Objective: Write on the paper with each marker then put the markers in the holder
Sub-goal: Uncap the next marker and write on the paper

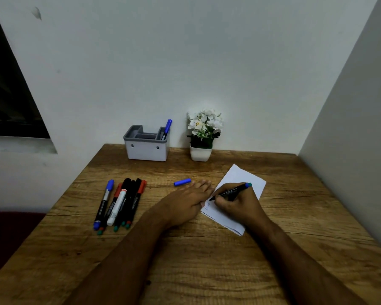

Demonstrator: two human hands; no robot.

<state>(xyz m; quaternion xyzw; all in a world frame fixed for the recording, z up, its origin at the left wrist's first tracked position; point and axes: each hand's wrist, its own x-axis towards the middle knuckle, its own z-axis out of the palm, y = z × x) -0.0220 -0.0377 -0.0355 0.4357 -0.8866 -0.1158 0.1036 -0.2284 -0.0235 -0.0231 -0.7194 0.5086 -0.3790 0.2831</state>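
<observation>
A wooden table (207, 260) set against a pale wall is taken as the landmark, and everything else is placed on it. At the table's back edge a grey holder (146, 148) stands, with one blue marker (167, 128) already upright in its right-hand compartment; a small potted plant (202, 137) stands just right of the holder. On the table's right half a sheet of paper (244, 179) lies tilted, with faint marks near its left edge. On the table's left half a cluster of capped markers (121, 203) lies side by side, their long axes running roughly front to back.

The left hand (185, 203) is laid flat and open, palm down, its fingertips at the paper's left edge, apparently steadying it. The right hand (235, 205) is closed around a black marker (231, 191), whose tip is at the paper and whose long axis slants up to the right. A loose blue cap (182, 182) lies on the table just beyond the left hand's fingertips, so it is judged nearer to that hand for recapping. The holder lies beyond and left of both hands, the left being somewhat closer.
</observation>
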